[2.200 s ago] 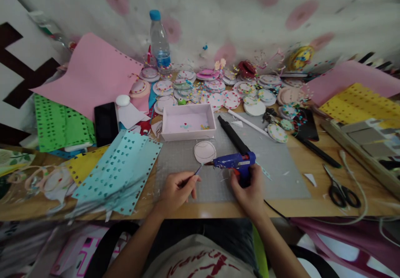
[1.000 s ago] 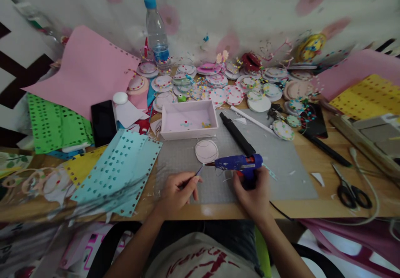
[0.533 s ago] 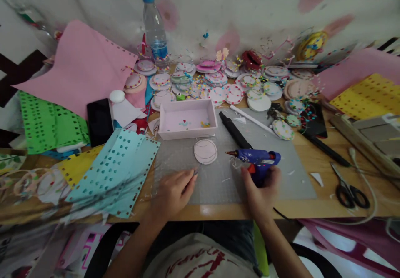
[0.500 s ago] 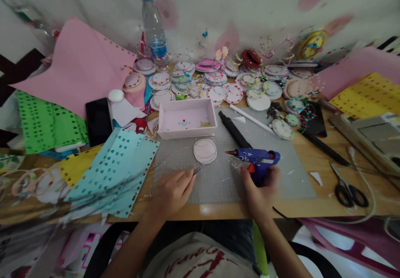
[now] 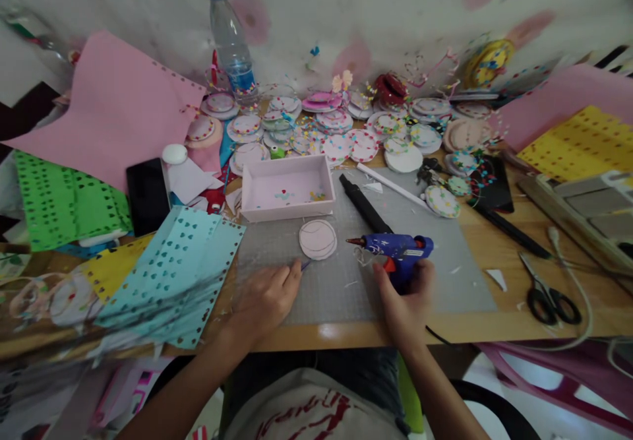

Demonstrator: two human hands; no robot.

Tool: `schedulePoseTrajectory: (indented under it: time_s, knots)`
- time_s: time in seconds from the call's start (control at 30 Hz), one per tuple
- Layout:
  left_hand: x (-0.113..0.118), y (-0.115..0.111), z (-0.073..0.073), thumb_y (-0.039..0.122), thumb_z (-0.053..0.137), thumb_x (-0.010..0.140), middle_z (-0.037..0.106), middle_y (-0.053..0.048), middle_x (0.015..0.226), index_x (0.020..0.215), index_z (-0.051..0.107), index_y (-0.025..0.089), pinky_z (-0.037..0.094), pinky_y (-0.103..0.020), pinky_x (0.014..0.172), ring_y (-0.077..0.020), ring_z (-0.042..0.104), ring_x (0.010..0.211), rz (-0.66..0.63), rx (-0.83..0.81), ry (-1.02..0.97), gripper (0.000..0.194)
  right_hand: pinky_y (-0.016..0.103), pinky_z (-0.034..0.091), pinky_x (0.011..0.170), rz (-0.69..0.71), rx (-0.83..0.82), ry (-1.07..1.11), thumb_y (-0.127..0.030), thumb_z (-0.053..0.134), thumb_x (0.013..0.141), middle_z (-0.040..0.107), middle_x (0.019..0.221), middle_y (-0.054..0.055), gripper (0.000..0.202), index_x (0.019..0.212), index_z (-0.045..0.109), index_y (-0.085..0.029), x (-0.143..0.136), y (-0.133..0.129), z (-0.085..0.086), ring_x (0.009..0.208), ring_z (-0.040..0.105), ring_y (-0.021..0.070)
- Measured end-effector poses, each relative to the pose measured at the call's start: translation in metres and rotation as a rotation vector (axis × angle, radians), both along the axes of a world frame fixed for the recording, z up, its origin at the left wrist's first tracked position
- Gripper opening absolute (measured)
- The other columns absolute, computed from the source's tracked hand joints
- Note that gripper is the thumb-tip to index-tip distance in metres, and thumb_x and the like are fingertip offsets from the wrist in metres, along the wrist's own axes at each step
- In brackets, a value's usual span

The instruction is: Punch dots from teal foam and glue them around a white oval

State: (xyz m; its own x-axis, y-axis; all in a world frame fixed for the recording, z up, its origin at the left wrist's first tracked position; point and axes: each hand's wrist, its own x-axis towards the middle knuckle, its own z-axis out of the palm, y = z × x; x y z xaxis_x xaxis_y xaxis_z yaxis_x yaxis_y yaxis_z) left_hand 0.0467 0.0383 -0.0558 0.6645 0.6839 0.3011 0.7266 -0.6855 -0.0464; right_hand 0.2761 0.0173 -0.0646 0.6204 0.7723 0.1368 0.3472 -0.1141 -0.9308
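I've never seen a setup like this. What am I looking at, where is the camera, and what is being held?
There is no machine here, just a person working with two bare hands. Every picture comes from one camera worn on the head, looking forward and down, so you see roughly what the worker sees.

The right hand grips a blue glue gun. The left hand pinches a thin tool, too small and blurred to name.

Between the hands, a pale round disc lies on a grey mat, in front of an open box. Decorated round pieces crowd the back of the wooden table, and scissors lie at the right.
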Motion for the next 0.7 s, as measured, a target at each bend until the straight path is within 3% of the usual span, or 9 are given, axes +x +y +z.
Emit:
schedulePoseTrajectory:
  time_s: [0.33,0.7]
  knots:
    - [0.003,0.001,0.004,0.006,0.048,0.087,0.057,-0.001,0.062,0.11,0.058,0.007,0.045,-0.03,0.054,-0.0156,0.059,0.057,0.007,-0.02,0.022,0.025,0.027,0.039,0.06,0.032,-0.018,-0.023,-0.032,0.072,0.069,0.045,0.075,-0.004,0.033,0.083,0.044,-0.022,0.002,-0.001,0.001,0.064,0.046,0.0126]
    - [0.006,0.006,0.013,0.008,0.051,0.087,0.055,0.0,0.06,0.105,0.061,0.007,0.043,-0.031,0.049,-0.0163,0.058,0.054,-0.011,-0.028,0.086,0.02,0.029,0.04,0.066,0.03,-0.029,-0.023,-0.034,0.072,0.069,0.046,0.079,-0.003,0.034,0.086,0.045,-0.022,0.003,-0.002,-0.003,0.07,0.047,0.0139]
